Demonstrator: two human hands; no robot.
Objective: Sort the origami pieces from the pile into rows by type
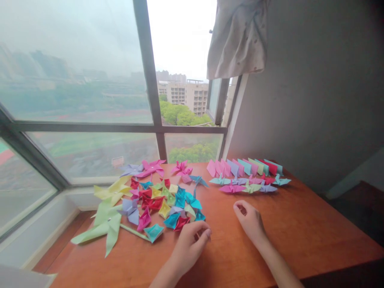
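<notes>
Left hand rests beside the origami pile (right hand apart).

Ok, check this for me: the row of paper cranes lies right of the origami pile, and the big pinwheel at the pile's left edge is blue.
One detail is wrong: the head view shows the big pinwheel at the left edge of the origami pile is light green, not blue. The row of paper cranes does lie right of it.

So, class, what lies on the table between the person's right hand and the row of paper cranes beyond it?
Nothing: the head view shows only bare table between the right hand and the row of paper cranes.
</notes>
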